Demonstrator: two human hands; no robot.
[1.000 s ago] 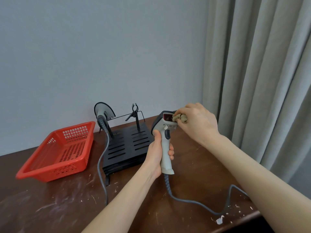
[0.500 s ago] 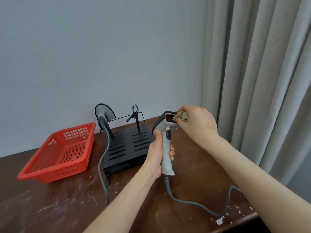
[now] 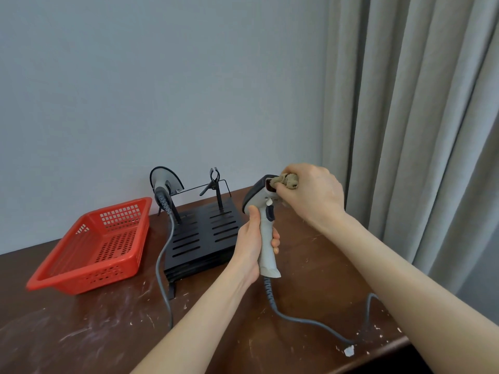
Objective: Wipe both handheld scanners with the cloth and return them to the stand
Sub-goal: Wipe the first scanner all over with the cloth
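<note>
My left hand (image 3: 251, 247) grips the grey handle of a handheld scanner (image 3: 266, 230), held upright above the table. My right hand (image 3: 310, 195) clutches a bunched brown cloth (image 3: 287, 180) and presses it against the scanner's dark red window. A second grey scanner (image 3: 164, 182) hangs on the left holder of the black slotted stand (image 3: 201, 238). The stand's right clip (image 3: 214, 182) holds nothing. Grey cords trail from both scanners across the table.
A red plastic basket (image 3: 94, 247) sits left of the stand on the dark brown table (image 3: 81, 333), which is flecked with white paint. A grey wall is behind, and grey curtains (image 3: 418, 130) hang at the right. The table's front edge runs at the lower right.
My right hand has shifted slightly while rubbing the cloth over the scanner's window. My left hand keeps the scanner in about the same place.
</note>
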